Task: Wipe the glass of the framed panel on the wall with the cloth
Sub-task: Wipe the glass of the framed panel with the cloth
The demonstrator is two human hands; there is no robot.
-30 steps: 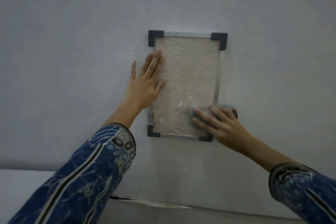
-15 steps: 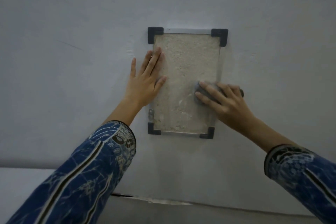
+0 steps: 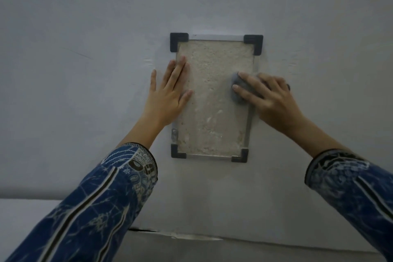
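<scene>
the panel point(image 3: 214, 112) hangs on the wall point(image 3: 85, 91), centre of the picture. the left hand point(image 3: 168, 98) lies flat, fingers spread, over its left edge. the right hand point(image 3: 274, 100), fingers straight, presses the grey cloth point(image 3: 238, 97) on the glass by the right edge, upper half.

**Dim, flat light and a soft picture**

The room is dim, and the wall point(image 3: 85, 27) takes a cold blue-grey cast. The light is soft and even; I cannot tell where it comes from. Shadows are faint and edgeless. The glass of the panel point(image 3: 214, 102) gives no hard glare, only a dull sheen down its right edge. The right hand point(image 3: 274, 100) and the cloth point(image 3: 238, 95) are smeared by motion, while the left hand point(image 3: 168, 93) looks sharper. The wall darkens toward its corners, the line of the ledge point(image 3: 25, 215) bows slightly, and the sleeves point(image 3: 95, 208) stretch and soften at the bottom edge.
</scene>
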